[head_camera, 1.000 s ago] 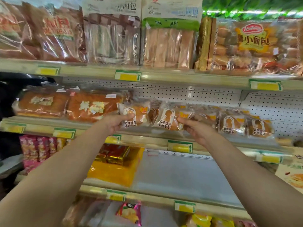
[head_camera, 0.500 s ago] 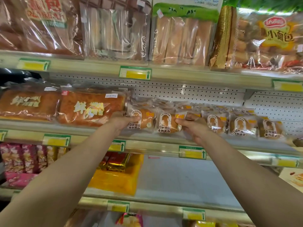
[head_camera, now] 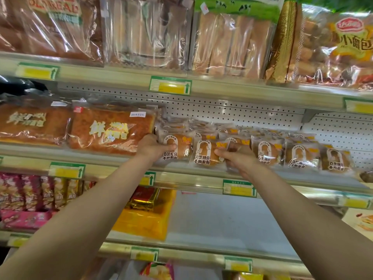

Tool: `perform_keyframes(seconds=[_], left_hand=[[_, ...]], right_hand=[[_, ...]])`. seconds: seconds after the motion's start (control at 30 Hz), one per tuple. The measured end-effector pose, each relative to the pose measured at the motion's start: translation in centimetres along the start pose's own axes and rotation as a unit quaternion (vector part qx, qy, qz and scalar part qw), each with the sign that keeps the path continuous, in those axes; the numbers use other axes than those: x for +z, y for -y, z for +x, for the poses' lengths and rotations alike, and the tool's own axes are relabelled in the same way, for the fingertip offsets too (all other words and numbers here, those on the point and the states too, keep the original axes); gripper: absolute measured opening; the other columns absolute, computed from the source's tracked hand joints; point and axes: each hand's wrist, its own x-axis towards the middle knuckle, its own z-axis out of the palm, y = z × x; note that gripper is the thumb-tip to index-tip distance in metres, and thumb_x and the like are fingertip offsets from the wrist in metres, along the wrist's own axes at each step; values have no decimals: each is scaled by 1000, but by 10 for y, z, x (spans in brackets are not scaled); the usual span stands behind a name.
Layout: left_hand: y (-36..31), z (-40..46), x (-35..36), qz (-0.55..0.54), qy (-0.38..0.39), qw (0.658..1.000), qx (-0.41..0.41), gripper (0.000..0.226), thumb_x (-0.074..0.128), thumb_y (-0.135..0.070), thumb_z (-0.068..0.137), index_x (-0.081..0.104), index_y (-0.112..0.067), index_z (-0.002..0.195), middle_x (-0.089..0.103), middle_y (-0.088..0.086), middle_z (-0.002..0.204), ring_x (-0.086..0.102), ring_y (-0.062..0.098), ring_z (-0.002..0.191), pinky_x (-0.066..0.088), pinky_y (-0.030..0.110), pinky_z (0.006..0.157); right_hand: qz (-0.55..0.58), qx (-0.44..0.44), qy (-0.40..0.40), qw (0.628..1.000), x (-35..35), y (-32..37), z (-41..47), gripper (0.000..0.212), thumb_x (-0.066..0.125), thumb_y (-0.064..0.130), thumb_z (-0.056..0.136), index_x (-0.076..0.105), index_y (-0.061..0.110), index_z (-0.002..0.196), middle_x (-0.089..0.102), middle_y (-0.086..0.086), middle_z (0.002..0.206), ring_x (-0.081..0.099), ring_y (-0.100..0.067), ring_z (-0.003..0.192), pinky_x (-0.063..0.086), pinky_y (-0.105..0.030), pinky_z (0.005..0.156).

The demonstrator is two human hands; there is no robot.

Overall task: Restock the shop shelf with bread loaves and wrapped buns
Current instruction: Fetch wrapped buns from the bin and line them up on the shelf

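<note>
Both forearms bare, no sleeves; left hand [head_camera: 150, 147], right hand [head_camera: 239, 159] seemingly ringless.

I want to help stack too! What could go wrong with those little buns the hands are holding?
1. The left hand and right hand each grip a wrapped bun at the front edge of the middle shelf; a slippery wrapper might slide off.
2. Squeezing too hard could squash the soft bread.
3. Pushing the row sideways could crowd the big bread loaf.
</note>
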Motion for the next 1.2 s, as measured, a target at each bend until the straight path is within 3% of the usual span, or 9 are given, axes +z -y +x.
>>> perform_keyframes(seconds=[0.2,0.37,0.47,0.53,0.63,0.7,0.9,1.03,1.2], left_hand=[[-5,-7,-6,56,28,998,22,78,88,-39,73,56,-9,137,62,10,136,61,30,121,48,39,105],[-10,-16,-5,71,11,996,44,77,86,-39,74,54,-10,138,62,9,137,60,30,123,46,43,107],[-13,-15,-8,62,0,996,57,71,88,-37,73,57,-12,132,64,9,131,62,29,119,47,40,102],[-12,-11,-11,60,-12,996,59,66,90,-37,71,60,-16,126,70,6,116,70,24,99,55,38,93],[-8,-7,-17,28,-10,998,49,67,90,-23,73,58,-14,131,73,1,86,71,10,59,57,29,56],[-3,-5,-21,-5,6,999,45,69,88,-14,75,56,-12,136,73,2,80,69,11,54,55,26,49],[4,-1,-23,-12,7,998,64,70,84,-10,77,54,-11,141,71,0,80,74,18,67,60,27,60],[9,2,-18,5,-25,996,84,54,85,-12,78,59,-7,125,74,5,80,74,16,65,62,32,65],[13,6,-11,13,-44,994,102,47,83,-13,81,63,-6,123,76,10,98,74,20,74,61,44,83]], right_hand=[[-21,-36,6,999,-4,2,-4,33,88,12,76,61,22,93,62,9,82,57,-1,74,47,-21,72],[8,-27,1,1000,-5,-3,-3,40,88,8,73,60,21,97,71,-5,89,64,-16,73,45,-28,54],[12,-25,-4,1000,-6,-1,-5,39,86,6,75,59,20,98,71,-3,89,66,-18,79,50,-29,59],[8,-27,-5,1000,-6,0,-6,38,86,6,75,59,19,97,70,-3,89,66,-17,80,52,-29,62],[10,-24,-13,1000,-3,0,-6,40,87,6,75,58,21,98,71,-6,93,66,-19,81,54,-30,63],[9,-23,-17,1000,-1,0,-5,38,87,5,75,59,19,97,71,-8,95,66,-20,81,54,-31,64],[0,-25,-20,999,11,4,-2,38,83,0,79,52,22,83,63,-1,83,62,-15,75,54,-33,71],[-10,-25,-23,999,18,3,4,36,85,4,77,58,18,96,71,-7,93,68,-21,85,56,-29,64],[-14,-19,-42,999,21,-2,10,35,87,5,75,58,15,93,73,-9,93,71,-22,84,61,-37,76]])
